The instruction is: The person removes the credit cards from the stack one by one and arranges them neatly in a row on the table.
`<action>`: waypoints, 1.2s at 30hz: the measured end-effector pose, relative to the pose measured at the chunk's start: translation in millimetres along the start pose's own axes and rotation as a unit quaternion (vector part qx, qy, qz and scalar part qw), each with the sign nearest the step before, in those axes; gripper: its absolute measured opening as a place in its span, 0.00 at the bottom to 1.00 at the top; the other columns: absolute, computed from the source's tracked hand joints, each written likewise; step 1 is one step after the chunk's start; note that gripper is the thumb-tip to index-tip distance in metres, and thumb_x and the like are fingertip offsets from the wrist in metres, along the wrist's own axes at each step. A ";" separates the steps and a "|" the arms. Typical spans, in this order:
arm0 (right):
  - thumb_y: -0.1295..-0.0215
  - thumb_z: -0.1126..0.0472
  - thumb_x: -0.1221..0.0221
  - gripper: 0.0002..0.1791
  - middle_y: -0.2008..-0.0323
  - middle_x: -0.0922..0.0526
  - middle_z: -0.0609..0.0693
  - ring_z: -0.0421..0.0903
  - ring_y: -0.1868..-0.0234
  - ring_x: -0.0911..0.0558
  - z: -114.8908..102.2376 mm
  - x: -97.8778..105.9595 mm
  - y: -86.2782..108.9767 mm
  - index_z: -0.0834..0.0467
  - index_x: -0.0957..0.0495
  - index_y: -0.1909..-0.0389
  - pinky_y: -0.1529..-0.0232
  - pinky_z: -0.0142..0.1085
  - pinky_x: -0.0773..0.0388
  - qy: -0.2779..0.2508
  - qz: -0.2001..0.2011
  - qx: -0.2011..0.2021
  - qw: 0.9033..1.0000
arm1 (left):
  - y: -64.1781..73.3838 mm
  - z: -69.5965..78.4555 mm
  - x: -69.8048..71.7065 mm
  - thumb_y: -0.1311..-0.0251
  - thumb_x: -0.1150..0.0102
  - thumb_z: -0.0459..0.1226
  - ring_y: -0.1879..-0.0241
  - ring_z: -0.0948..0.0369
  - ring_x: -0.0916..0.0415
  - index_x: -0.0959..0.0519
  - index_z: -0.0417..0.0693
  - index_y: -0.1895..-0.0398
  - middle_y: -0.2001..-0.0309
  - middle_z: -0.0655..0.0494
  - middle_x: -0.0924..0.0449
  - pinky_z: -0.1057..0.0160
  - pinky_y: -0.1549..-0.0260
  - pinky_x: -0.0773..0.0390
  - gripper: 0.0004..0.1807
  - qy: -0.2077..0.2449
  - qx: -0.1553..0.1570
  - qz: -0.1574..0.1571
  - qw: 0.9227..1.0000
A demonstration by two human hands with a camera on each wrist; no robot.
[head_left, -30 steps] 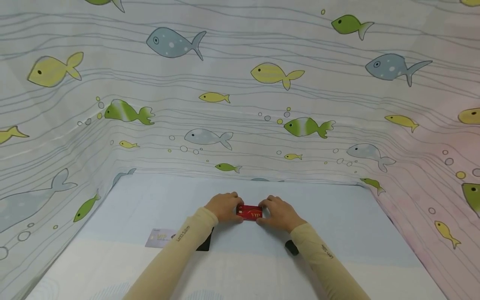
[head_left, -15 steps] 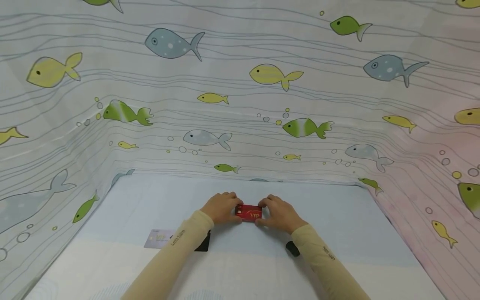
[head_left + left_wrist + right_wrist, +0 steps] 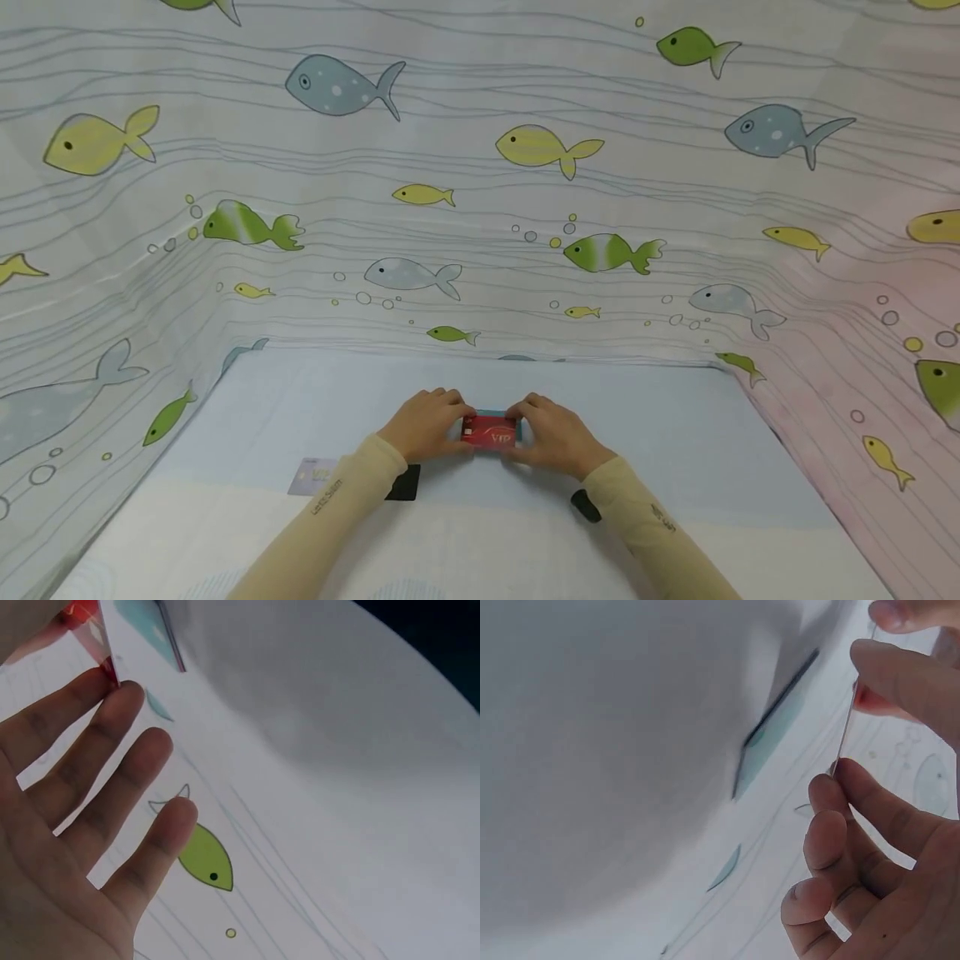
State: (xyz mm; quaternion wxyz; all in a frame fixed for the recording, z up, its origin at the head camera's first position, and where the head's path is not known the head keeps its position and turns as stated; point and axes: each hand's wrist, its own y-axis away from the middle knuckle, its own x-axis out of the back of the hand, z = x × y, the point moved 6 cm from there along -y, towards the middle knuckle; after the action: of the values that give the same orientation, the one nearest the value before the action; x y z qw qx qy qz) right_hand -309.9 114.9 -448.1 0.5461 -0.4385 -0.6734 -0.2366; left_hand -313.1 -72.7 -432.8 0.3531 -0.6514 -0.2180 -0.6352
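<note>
Between both hands is a red VIP card [image 3: 489, 432] with a gold-coloured curve and a chip. My left hand [image 3: 429, 427] pinches its left end between thumb and fingers, and my right hand [image 3: 558, 437] pinches its right end. Both wrist views show the card nearly edge-on at the fingertips, raised off the surface. Behind and below it lies a flat teal piece [image 3: 491, 412], mostly covered by the card in the head view. The right wrist view shows this teal piece [image 3: 772, 742] apart from the card, with a dark edge.
A lilac VIP card [image 3: 309, 477] lies to the left, partly under the left sleeve [image 3: 330, 508] in view. Beside it is a black card [image 3: 407, 483]. A small black object [image 3: 585, 505] lies by the right sleeve [image 3: 652, 517]. Fish-printed cloth walls [image 3: 480, 275] enclose the surface.
The red card has come off the surface, lifted slightly toward the camera and left by both hands. A teal piece now shows behind it. The other cards have stayed put.
</note>
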 end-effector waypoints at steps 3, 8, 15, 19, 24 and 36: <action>0.45 0.42 0.27 0.28 0.53 0.20 0.45 0.42 0.53 0.21 -9.7 2.2 3.4 0.51 0.19 0.46 0.48 0.43 0.19 -0.007 0.000 0.016 1.000 | 9.5 2.0 5.8 0.46 0.27 0.57 0.56 0.58 0.22 0.15 0.52 0.47 0.54 0.57 0.19 0.58 0.58 0.22 0.28 0.005 -0.009 0.009 1.000; 0.46 0.39 0.27 0.29 0.53 0.20 0.42 0.41 0.53 0.20 -23.2 2.5 9.9 0.49 0.18 0.47 0.49 0.42 0.19 -0.007 -0.005 0.032 0.999 | 26.0 4.8 12.8 0.47 0.27 0.58 0.56 0.58 0.23 0.15 0.53 0.48 0.54 0.59 0.20 0.57 0.57 0.22 0.27 0.012 -0.017 0.011 1.000; 0.47 0.36 0.27 0.29 0.54 0.19 0.40 0.41 0.53 0.20 -37.0 -3.6 15.6 0.47 0.17 0.49 0.49 0.42 0.19 -0.009 -0.021 0.045 0.999 | 45.0 8.8 13.3 0.47 0.28 0.59 0.55 0.59 0.25 0.15 0.55 0.49 0.56 0.60 0.20 0.56 0.56 0.22 0.27 0.019 -0.011 -0.001 1.000; 0.48 0.34 0.28 0.29 0.54 0.19 0.39 0.39 0.55 0.21 -42.8 -9.7 17.4 0.45 0.16 0.50 0.50 0.40 0.20 -0.011 -0.043 0.039 0.998 | 54.3 9.5 9.2 0.47 0.28 0.59 0.54 0.59 0.25 0.15 0.55 0.49 0.55 0.60 0.20 0.54 0.55 0.22 0.27 0.021 -0.003 -0.014 1.000; 0.48 0.33 0.28 0.29 0.55 0.20 0.39 0.37 0.59 0.23 -47.9 -16.9 17.8 0.45 0.16 0.50 0.53 0.37 0.20 -0.006 -0.062 0.033 0.998 | 62.0 8.6 4.0 0.47 0.29 0.60 0.54 0.59 0.25 0.15 0.56 0.49 0.55 0.61 0.20 0.54 0.54 0.22 0.27 0.023 0.001 -0.019 1.000; 0.47 0.35 0.28 0.30 0.55 0.19 0.42 0.36 0.59 0.23 -59.4 -26.8 17.4 0.49 0.16 0.49 0.52 0.36 0.19 -0.003 -0.084 0.039 0.996 | 69.9 4.2 -4.1 0.48 0.27 0.58 0.57 0.61 0.26 0.14 0.55 0.51 0.58 0.62 0.20 0.56 0.59 0.22 0.26 0.038 0.010 -0.037 0.999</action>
State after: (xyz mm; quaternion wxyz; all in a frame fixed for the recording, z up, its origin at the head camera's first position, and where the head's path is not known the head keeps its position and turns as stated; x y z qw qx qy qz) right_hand -263.2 67.4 -458.8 0.5392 -0.3595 -0.7181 -0.2536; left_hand -259.5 -114.7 -449.3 0.3444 -0.6146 -0.2348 -0.6697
